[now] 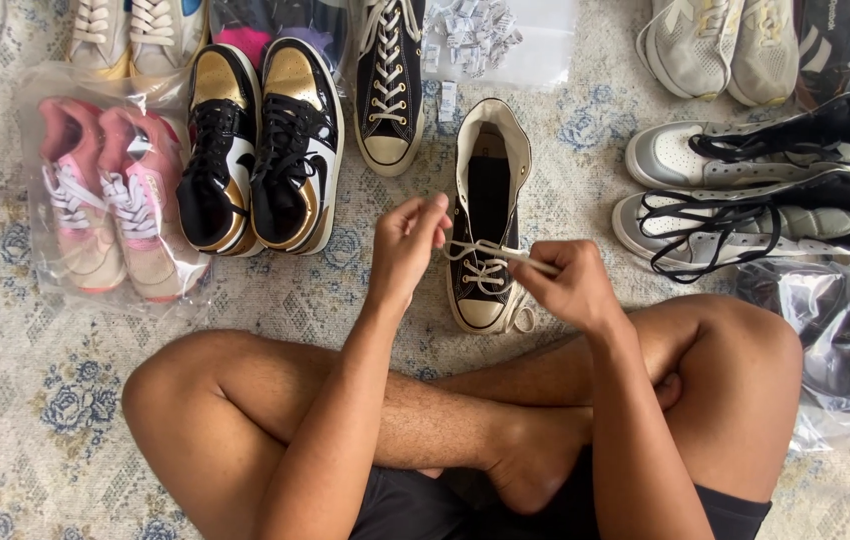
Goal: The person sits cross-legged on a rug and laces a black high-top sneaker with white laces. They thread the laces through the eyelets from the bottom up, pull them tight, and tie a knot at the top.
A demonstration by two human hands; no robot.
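A black high-top canvas sneaker (488, 190) with a cream toe cap lies on the carpet in front of my crossed legs, toe toward me. A cream lace (480, 250) is threaded through its lower eyelets. My left hand (407, 245) pinches one end of the lace at the shoe's left side. My right hand (570, 285) grips the other lace end, pulled out to the right over the shoe.
The matching black high-top (390, 80) lies behind. Black-and-gold sneakers (265, 150) and bagged pink sneakers (110, 200) sit at left. Grey-and-black boots (755, 190) with loose laces lie at right, white sneakers (725, 45) behind, plastic bags (845, 340) near my right knee.
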